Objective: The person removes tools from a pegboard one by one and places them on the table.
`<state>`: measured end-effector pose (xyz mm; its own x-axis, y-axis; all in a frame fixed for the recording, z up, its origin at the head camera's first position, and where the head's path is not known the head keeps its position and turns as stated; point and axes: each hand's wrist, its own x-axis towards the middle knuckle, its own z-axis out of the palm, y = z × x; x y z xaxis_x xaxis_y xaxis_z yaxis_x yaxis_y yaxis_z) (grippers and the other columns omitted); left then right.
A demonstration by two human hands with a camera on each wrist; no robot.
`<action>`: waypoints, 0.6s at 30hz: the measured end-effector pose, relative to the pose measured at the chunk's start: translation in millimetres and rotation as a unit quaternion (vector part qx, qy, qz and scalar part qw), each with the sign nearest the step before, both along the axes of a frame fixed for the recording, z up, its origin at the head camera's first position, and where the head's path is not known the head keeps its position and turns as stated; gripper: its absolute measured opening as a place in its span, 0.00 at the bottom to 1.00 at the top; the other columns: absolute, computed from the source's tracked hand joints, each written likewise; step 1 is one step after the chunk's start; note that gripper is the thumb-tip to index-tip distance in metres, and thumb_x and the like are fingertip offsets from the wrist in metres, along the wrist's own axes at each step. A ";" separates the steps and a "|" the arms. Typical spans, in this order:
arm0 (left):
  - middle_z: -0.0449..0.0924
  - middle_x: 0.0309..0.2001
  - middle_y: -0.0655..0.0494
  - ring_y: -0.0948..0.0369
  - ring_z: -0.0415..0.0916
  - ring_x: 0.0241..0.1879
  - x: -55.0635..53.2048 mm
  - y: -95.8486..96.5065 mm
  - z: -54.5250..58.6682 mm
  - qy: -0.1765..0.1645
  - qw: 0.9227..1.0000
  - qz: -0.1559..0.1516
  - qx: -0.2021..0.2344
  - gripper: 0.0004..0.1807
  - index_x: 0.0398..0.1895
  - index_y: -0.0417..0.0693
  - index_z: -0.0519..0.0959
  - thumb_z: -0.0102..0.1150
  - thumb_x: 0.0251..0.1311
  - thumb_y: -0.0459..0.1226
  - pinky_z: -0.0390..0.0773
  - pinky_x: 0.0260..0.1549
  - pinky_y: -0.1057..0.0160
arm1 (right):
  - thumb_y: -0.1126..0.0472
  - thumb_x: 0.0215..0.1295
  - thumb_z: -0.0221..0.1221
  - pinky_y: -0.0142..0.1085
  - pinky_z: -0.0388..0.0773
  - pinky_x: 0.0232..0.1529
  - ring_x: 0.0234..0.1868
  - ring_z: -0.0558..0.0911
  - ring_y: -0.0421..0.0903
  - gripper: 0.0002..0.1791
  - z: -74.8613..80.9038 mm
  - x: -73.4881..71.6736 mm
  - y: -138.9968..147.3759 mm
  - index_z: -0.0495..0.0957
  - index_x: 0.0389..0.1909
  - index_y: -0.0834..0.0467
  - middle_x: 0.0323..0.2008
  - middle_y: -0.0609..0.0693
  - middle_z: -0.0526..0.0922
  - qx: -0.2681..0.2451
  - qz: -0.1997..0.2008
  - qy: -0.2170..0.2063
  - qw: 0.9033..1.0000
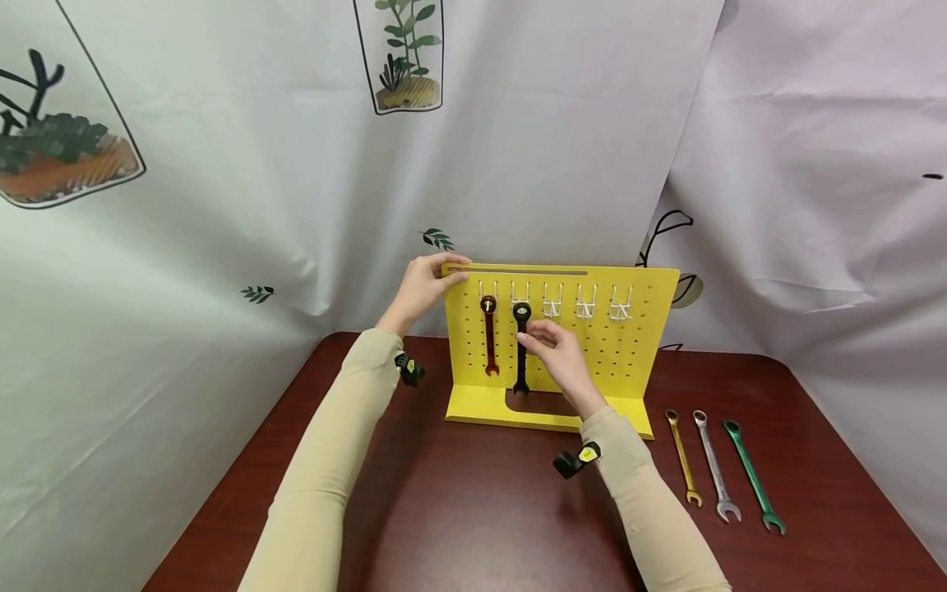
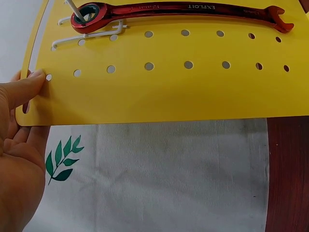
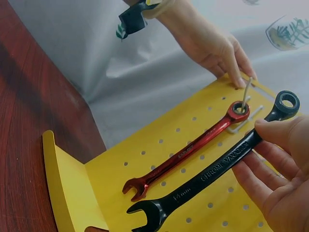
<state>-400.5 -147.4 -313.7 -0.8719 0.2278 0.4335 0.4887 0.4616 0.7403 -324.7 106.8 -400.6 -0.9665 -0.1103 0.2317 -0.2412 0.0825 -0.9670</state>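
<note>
My left hand [image 1: 427,285] grips the upper left corner of a yellow pegboard [image 1: 473,401], thumb in front and fingers behind, as the left wrist view shows. On the leftmost white hook hangs a red wrench [image 2: 178,8] by its ring end. My right hand [image 1: 556,352] pinches a black wrench [image 3: 207,172] between thumb and fingers near its ring end. That wrench stands upright before the second hook [image 1: 521,289], open end down. In the right wrist view its ring seems off any hook.
More white hooks [image 1: 586,302] line the board to the right. Gold [image 1: 682,460], silver [image 1: 713,462] and green [image 1: 753,473] wrenches lie side by side on the dark red table [image 1: 459,510], right of the board. A pale printed curtain [image 1: 296,164] hangs behind.
</note>
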 end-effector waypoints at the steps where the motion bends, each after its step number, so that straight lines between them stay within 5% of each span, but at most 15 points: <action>1: 0.84 0.47 0.54 0.56 0.79 0.37 -0.2 0.0 0.2 0.000 1.000 0.000 0.000 0.12 0.53 0.52 0.85 0.65 0.67 0.38 0.77 0.36 0.60 | 0.55 0.70 0.65 0.49 0.76 0.59 0.56 0.81 0.54 0.22 1.3 1.8 0.3 0.77 0.58 0.64 0.53 0.59 0.82 0.004 -0.002 0.001 1.000; 7: 0.84 0.47 0.54 0.56 0.79 0.36 0.2 0.4 2.3 0.002 1.000 -0.002 0.000 0.12 0.53 0.51 0.85 0.65 0.67 0.38 0.76 0.35 0.60 | 0.55 0.69 0.65 0.51 0.76 0.58 0.54 0.82 0.52 0.20 11.4 12.1 2.7 0.78 0.55 0.63 0.51 0.58 0.83 0.009 -0.005 0.020 1.000; 18: 0.84 0.48 0.53 0.56 0.80 0.37 0.1 -0.2 0.9 0.005 1.000 -0.004 -0.002 0.12 0.53 0.50 0.85 0.65 0.67 0.38 0.79 0.37 0.59 | 0.56 0.69 0.66 0.36 0.78 0.52 0.51 0.81 0.42 0.21 39.9 38.9 16.5 0.78 0.56 0.64 0.52 0.56 0.82 -0.002 -0.022 0.054 0.998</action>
